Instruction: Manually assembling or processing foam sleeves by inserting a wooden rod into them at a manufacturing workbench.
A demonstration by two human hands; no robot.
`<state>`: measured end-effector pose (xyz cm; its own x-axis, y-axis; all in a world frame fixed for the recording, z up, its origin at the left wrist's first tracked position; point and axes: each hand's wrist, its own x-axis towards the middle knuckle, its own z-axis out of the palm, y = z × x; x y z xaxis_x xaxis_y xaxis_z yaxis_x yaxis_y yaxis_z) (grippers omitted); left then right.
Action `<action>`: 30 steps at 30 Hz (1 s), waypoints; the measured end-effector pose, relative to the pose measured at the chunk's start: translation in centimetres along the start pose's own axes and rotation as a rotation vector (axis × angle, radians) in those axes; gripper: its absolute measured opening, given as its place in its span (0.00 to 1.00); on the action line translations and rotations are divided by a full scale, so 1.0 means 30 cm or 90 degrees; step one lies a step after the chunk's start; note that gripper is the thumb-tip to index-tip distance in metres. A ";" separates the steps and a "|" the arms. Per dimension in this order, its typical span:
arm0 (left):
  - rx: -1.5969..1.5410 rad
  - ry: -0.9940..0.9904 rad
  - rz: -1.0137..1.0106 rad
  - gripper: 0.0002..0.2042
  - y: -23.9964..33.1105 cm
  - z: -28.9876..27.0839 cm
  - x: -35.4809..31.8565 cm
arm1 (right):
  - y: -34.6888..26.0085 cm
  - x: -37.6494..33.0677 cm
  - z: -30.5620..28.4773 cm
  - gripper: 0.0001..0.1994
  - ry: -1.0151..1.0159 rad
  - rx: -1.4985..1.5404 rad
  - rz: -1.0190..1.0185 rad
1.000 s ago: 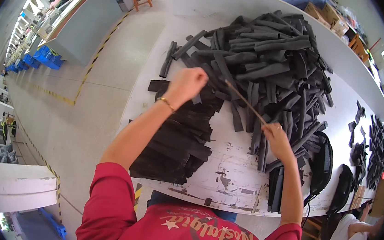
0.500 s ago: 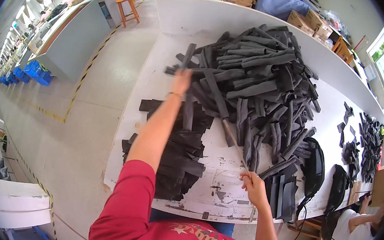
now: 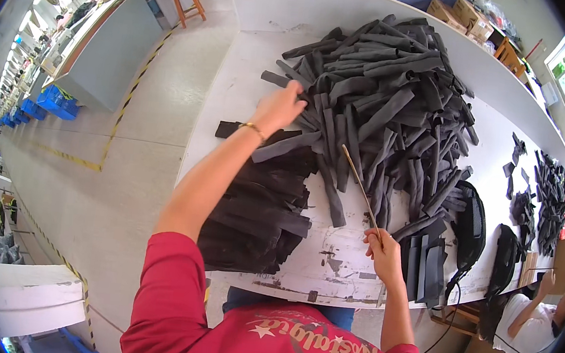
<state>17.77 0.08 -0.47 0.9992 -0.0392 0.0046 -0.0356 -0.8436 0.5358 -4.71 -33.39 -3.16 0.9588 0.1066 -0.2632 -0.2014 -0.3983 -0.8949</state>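
Observation:
A large heap of dark grey fabric tubes (image 3: 387, 108) lies on the white table in front of me. At the heap's left edge is my left hand (image 3: 279, 109), its fingers bent together; what they pinch, if anything, is hidden. A loose tube (image 3: 275, 78) lies beside its fingertips. My right hand (image 3: 384, 251) is closed around the lower end of a thin, light-brown stick (image 3: 361, 185), which slants up and left over the near side of the heap. Below my left forearm, flat black fabric pieces (image 3: 259, 205) are stacked.
Flat dark strips (image 3: 421, 268) and a black padded pouch (image 3: 469, 228) lie right of my right hand. A raised white wall (image 3: 299, 2) borders the table's far side. Another person in a white sleeve (image 3: 528, 323) sits at the right, near more dark pieces (image 3: 551, 202).
A tube met the stick's far end before; now that end is bare and points further up. My left hand, blurred with a tube upright at its fingers earlier, has shifted right toward the heap.

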 end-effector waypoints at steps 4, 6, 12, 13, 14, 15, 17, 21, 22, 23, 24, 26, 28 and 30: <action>0.122 -0.100 0.015 0.21 -0.237 0.009 -0.074 | -0.006 -0.042 0.027 0.08 -0.005 0.021 -0.002; 0.046 -0.050 0.161 0.23 -0.359 0.069 -0.153 | -0.019 -0.053 0.051 0.08 -0.013 0.025 -0.007; 0.116 -0.131 0.027 0.31 -0.301 0.045 -0.280 | -0.149 0.024 0.159 0.08 0.010 -0.057 -0.176; 0.151 -0.161 0.007 0.32 -0.286 0.027 -0.296 | -0.190 0.040 0.184 0.08 0.003 -0.058 -0.175; 0.150 -0.158 -0.003 0.32 -0.276 0.005 -0.310 | -0.240 0.056 0.210 0.08 0.004 -0.038 -0.176; 0.214 -0.086 0.015 0.33 -0.269 -0.008 -0.331 | -0.268 0.068 0.235 0.07 0.002 -0.018 -0.174; 0.285 0.116 0.106 0.29 -0.250 -0.040 -0.365 | -0.292 0.069 0.270 0.07 -0.023 0.019 -0.164; -0.120 -0.073 0.081 0.11 -0.150 -0.168 -0.464 | -0.251 0.039 0.290 0.07 -0.047 0.014 -0.121; -0.124 -0.092 0.142 0.09 -0.090 -0.182 -0.525 | -0.225 0.025 0.285 0.07 -0.043 0.016 -0.115; -0.130 -0.112 0.208 0.08 -0.037 -0.175 -0.575 | -0.187 0.019 0.273 0.07 -0.022 0.040 -0.091; -0.153 -0.130 0.276 0.08 0.010 -0.151 -0.621 | -0.150 0.016 0.263 0.07 0.000 0.065 -0.069; -0.119 -0.165 0.396 0.08 0.064 -0.062 -0.685 | -0.100 -0.001 0.254 0.09 0.022 0.066 -0.076; -0.007 -0.146 0.471 0.05 0.098 0.031 -0.718 | -0.061 -0.030 0.241 0.11 0.047 0.093 -0.074; 0.114 -0.132 0.482 0.05 0.102 0.123 -0.721 | -0.071 -0.079 0.211 0.11 0.055 0.115 -0.054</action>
<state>-4.02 -3.62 -2.03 0.6801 -0.7185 0.1459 -0.7215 -0.6208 0.3067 -7.83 -27.03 -2.91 0.9858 0.0513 -0.1598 -0.1449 -0.2204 -0.9646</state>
